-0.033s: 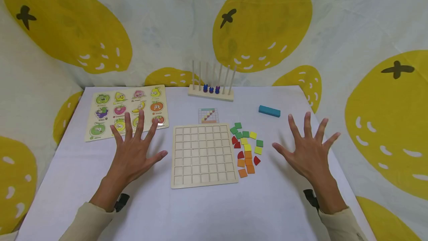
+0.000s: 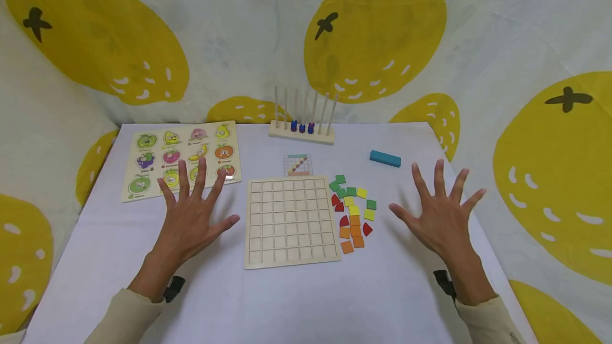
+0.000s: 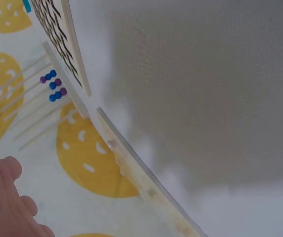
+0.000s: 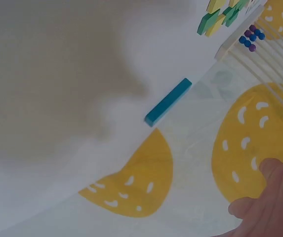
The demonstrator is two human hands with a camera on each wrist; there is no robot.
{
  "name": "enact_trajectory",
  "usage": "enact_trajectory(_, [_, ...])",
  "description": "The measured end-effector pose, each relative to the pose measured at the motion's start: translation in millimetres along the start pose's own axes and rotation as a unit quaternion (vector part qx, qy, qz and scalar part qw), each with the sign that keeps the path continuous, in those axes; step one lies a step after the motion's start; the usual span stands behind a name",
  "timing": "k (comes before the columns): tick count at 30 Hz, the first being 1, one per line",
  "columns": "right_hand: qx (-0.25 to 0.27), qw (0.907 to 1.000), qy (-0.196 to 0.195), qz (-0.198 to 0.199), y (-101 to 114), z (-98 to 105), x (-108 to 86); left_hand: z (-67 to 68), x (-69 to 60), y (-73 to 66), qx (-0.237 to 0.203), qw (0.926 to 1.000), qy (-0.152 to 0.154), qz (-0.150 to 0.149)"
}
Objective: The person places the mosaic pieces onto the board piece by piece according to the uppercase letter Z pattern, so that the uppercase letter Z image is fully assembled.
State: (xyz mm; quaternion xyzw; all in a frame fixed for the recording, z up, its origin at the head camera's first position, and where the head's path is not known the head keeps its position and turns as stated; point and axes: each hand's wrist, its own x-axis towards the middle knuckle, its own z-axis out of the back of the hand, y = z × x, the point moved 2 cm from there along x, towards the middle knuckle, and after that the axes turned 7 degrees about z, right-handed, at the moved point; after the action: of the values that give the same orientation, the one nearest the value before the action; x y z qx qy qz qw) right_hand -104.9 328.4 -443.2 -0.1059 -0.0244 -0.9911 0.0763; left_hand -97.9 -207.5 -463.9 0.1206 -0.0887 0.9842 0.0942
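My left hand (image 2: 189,221), fingers spread and holding nothing, hovers between the fruit puzzle board (image 2: 184,161) and the wooden grid board (image 2: 292,222). On the right, my right hand (image 2: 441,221) is likewise spread and bare, held over the white table. Nearest to it are a loose cluster of orange tiles (image 2: 355,220), yellow tiles (image 2: 369,215), green tiles (image 2: 371,204) and red quarter-round pieces (image 2: 367,229), lying along the grid board's right edge. A small printed pattern card (image 2: 298,165) lies just behind the grid board. In each wrist view only part of the hand shows.
A wooden peg stand (image 2: 301,134) with blue and purple beads on a few of its rods stands at the back. A teal block (image 2: 385,158) lies at the back right. Cloth with yellow fruit prints (image 2: 375,36) hangs behind and beside the white table (image 2: 215,301).
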Motion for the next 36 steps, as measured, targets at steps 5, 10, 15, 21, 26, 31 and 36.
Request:
enact_trajectory(5, [0.001,1.0,0.004,0.001,2,-2,1.8,-1.5,0.0,-2.2,0.004,1.0,0.007,0.002])
enact_trajectory(10, [0.006,1.0,0.001,0.002,7,-4,2.4,-3.7,0.8,-4.9,0.006,0.9999,0.014,-0.001])
enact_trajectory(15, [0.029,0.9994,-0.014,0.015,18,-6,5.6,-6.9,0.7,-9.5,-0.002,0.9994,0.033,-0.008])
enact_trajectory(21, [0.093,0.9938,-0.035,0.049,37,-13,15.8,-14.2,-3.0,-17.9,-0.035,0.997,0.066,-0.017])
enact_trajectory(26, [0.179,0.9786,-0.055,0.086,55,-23,32.5,-27.2,-8.1,-23.7,-0.08,0.9908,0.108,-0.016])
enact_trajectory(31, [0.23,0.968,-0.033,0.094,72,-38,53.8,-38.5,-13.0,-30.5,-0.122,0.9819,0.144,-0.013])
enact_trajectory(36, [0.24,0.9677,0.021,0.073,82,-51,73.5,-42.1,-15.7,-37.1,-0.134,0.9773,0.164,-0.006])
